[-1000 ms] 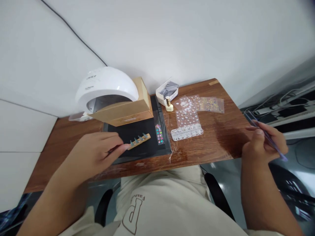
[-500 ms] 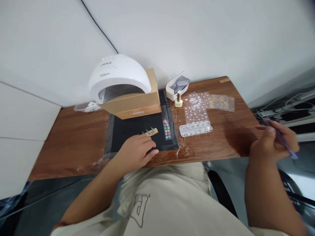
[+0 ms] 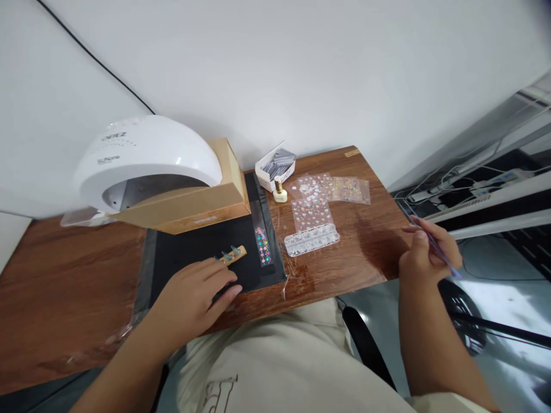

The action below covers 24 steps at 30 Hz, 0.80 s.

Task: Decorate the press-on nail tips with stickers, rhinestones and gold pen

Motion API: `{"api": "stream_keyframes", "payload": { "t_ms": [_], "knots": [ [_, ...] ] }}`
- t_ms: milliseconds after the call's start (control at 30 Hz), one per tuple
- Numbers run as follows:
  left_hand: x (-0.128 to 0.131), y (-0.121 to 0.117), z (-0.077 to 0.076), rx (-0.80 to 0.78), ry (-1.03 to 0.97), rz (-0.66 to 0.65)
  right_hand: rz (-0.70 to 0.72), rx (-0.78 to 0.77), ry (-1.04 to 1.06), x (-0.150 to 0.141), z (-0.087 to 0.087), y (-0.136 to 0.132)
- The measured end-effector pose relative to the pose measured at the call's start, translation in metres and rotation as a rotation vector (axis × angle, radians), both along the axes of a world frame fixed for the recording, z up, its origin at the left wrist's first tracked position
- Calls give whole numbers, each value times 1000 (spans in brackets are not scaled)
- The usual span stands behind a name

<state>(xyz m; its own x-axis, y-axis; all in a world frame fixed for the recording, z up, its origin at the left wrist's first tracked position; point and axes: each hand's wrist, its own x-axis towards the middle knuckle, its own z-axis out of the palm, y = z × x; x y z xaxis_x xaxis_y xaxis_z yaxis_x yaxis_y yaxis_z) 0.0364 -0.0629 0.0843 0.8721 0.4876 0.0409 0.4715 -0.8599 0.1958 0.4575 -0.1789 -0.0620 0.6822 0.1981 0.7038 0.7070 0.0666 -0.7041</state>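
Well, in the head view the wooden strip [image 3: 237, 254], likely light, lies on the black mat [image 3: 232, 230], best held by its edges; the left hand [image 3: 189, 295], thumb spread, hides any grip; right of the mat, the right hand [image 3: 420, 261] pinches a purple pen [image 3: 451, 269]

A brown table [image 3: 364, 229] carries a mat [image 3: 170, 252], bottle [image 3: 280, 194] and case [image 3: 312, 240].

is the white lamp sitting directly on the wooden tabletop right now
No, the white lamp rests on a cardboard box, above the black mat.
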Motion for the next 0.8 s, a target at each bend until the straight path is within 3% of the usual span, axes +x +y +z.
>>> {"api": "stream_keyframes", "payload": {
  "t_ms": [300, 500, 633, 800],
  "knots": [
    [19, 12, -7, 18, 45, -49, 26, -29, -22, -2, 4, -2],
    [44, 21, -1, 33, 101, -88, 32, -30, -35, -2, 5, -1],
    [75, 27, 4, -48, 181, -102, 45, -18, -39, -1, 3, -1],
    [139, 42, 2, -119, 201, -125, 72, -27, -29, 1, 0, -3]
  ]
}}
